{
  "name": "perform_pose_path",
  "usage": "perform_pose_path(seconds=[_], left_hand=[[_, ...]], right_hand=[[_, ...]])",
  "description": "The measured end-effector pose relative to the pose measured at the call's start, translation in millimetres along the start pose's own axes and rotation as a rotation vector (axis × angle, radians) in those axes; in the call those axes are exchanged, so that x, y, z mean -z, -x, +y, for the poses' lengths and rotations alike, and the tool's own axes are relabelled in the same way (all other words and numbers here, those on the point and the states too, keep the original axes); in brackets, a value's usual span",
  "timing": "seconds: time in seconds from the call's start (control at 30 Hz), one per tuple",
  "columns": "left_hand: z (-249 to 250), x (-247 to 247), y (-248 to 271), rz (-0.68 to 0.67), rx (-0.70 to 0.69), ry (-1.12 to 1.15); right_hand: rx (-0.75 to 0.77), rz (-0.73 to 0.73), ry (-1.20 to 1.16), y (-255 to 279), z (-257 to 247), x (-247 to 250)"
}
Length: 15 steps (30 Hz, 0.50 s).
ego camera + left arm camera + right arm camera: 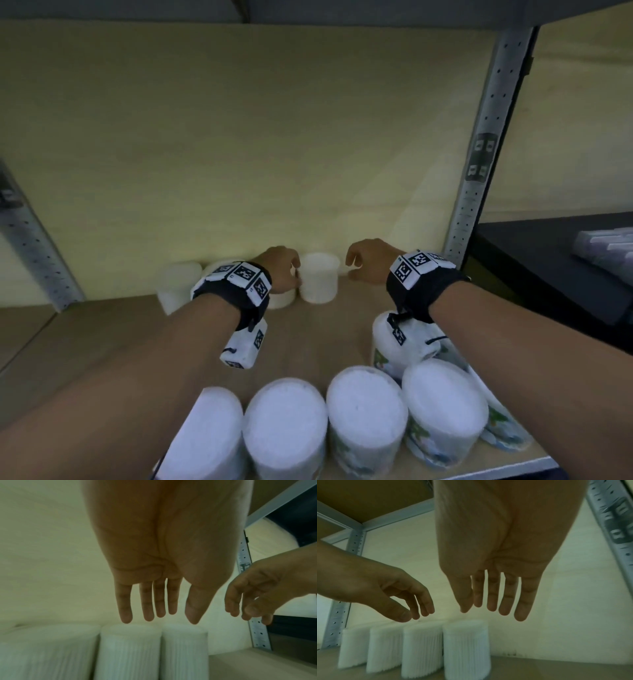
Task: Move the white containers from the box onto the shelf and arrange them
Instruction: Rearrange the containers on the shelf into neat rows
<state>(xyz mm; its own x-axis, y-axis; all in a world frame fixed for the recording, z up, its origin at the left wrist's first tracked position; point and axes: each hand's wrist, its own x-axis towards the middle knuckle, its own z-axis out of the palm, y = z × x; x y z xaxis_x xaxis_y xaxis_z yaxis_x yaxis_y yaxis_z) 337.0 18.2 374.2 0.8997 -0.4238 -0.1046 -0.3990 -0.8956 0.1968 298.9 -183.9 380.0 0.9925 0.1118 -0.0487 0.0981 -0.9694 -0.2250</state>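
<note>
Several white ribbed containers stand in a row at the back of the shelf; the rightmost [318,277] [465,649] shows fully, and others [178,284] [130,650] are to its left. My left hand [295,274] [164,616] hovers just left of the rightmost container, fingers straight and holding nothing. On that container's right, my right hand [352,269] [493,609] hangs relaxed and empty. In both wrist views the fingertips are above the container tops, apart from them. The box is not in view.
Several white-lidded tubs with printed labels [284,425] line the front edge of the wooden shelf board [102,342], under my forearms. Perforated metal uprights [479,154] [30,246] frame the bay. Wrapped packs [606,246] lie on a dark shelf to the right.
</note>
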Motion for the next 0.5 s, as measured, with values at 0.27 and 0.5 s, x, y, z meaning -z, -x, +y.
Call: perform_pose_path(seconds=[0.27, 0.5], left_hand=[[-47.2, -6.7, -28.3, 0.057, 0.036, 0.046], [-63.8, -14.4, -42.4, 0.054, 0.027, 0.073]], right_hand=[[0.000, -0.030, 0.049, -57.7, -28.4, -14.2], [-0.081, -0.121, 0.187, -88.1, -39.4, -27.0]])
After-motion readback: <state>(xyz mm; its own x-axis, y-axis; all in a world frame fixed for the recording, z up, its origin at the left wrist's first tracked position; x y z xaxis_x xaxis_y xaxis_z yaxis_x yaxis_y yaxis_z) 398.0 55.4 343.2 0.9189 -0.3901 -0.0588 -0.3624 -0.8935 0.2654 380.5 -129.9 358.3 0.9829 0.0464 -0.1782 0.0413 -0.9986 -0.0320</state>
